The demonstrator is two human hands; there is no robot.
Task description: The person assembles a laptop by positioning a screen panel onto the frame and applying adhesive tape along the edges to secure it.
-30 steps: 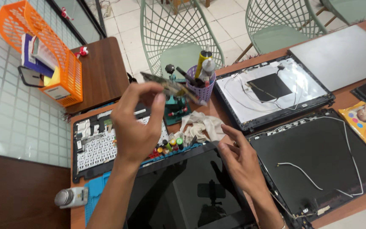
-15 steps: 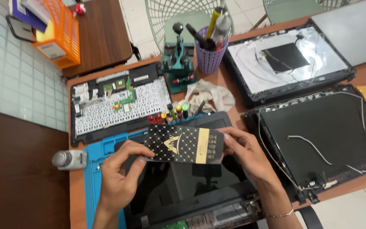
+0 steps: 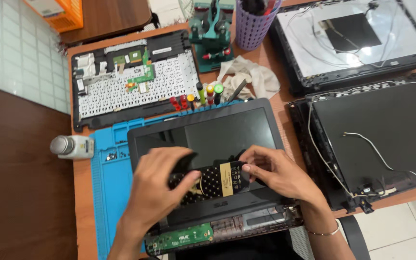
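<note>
The left hand (image 3: pixel 157 185) and the right hand (image 3: pixel 278 173) both grip a flat black packet with gold dots and a gold band (image 3: pixel 213 180). It rests low over the dark laptop screen (image 3: pixel 227 132) on the blue mat (image 3: pixel 109 178).

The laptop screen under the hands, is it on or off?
Off. The laptop screen is dark all over, with only dim reflections. Both the left hand and the right hand hold a black-and-gold card over it.

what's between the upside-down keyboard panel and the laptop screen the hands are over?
In the head view, a row of coloured screwdriver bits standing along the top edge of the blue mat lies between keyboard panel and laptop screen.
</note>
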